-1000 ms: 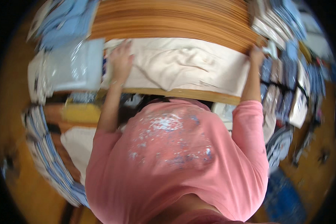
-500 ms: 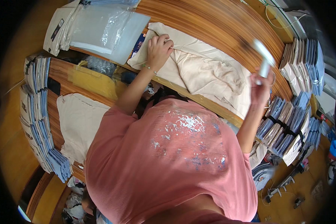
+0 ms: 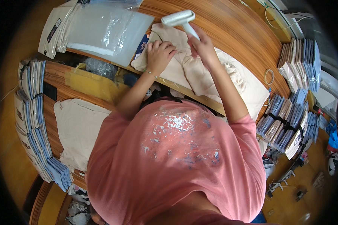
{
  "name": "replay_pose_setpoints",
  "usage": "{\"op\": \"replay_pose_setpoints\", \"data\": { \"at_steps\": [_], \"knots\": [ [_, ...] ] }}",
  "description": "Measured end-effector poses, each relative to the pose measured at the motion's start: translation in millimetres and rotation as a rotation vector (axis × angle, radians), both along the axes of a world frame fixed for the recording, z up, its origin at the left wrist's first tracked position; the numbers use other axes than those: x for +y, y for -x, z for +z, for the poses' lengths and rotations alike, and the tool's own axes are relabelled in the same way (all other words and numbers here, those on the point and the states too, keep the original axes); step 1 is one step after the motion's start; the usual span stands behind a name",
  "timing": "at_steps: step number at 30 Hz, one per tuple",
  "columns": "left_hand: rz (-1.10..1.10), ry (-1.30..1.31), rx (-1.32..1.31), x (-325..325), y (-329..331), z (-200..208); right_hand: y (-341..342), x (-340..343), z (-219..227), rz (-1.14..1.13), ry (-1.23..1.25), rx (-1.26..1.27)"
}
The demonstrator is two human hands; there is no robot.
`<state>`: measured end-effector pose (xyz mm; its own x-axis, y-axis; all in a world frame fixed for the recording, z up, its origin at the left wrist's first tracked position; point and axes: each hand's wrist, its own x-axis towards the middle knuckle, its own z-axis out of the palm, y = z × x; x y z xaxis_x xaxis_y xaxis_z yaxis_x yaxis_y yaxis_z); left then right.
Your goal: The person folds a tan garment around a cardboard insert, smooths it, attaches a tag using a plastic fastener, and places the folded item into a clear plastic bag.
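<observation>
A cream cloth garment [image 3: 199,77] lies partly folded and wrinkled on the wooden table, bunched up toward its right end. My left hand [image 3: 159,56] rests on its left part, fingers apart and slightly bent, pressing on the cloth. In my right hand [image 3: 204,47] is a white lint roller [image 3: 178,18], gripped by its handle. The roller head is raised beyond the garment's far edge, touching nothing that I can see. Beside my left hand, a dark blue printed card [image 3: 142,44] shows between the garment and some clear plastic bags [image 3: 101,33].
Bagged folded garments [image 3: 56,30] stand at the far left, with stacks of blue and beige ones [image 3: 37,123] along the left edge. More packed stacks [image 3: 281,118] are at the right. Another cream cloth [image 3: 80,127] and a dark phone [image 3: 50,91] lie on the left table.
My right hand has swung the lint roller from the garment's right end to the left, near my left hand. My left hand's fingers have spread a little on the cloth.
</observation>
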<state>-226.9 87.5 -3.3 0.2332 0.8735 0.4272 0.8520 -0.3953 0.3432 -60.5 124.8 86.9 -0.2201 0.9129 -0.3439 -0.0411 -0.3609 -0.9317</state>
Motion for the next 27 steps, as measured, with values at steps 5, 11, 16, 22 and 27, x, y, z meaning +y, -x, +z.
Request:
{"op": "replay_pose_setpoints", "data": {
  "at_steps": [5, 11, 16, 22, 27],
  "knots": [
    [-0.024, 0.043, 0.11, 2, -4, 7, -10, -42, -23, -0.073, 0.012, -0.196],
    [-0.075, 0.115, 0.182, 15, -13, 25, -58, -21, -29, -0.446, -0.129, -0.035],
    [-0.196, 0.244, 0.235, 43, -7, 31, -237, -82, -37, -1.039, -0.24, -0.34],
    [-0.211, 0.364, 0.27, 60, -25, 34, -394, -104, -75, -1.482, -0.262, -0.195],
    [-0.152, 0.384, 0.32, 56, -25, 36, -360, -100, -80, -0.989, -0.408, -1.505]
  ]
}}
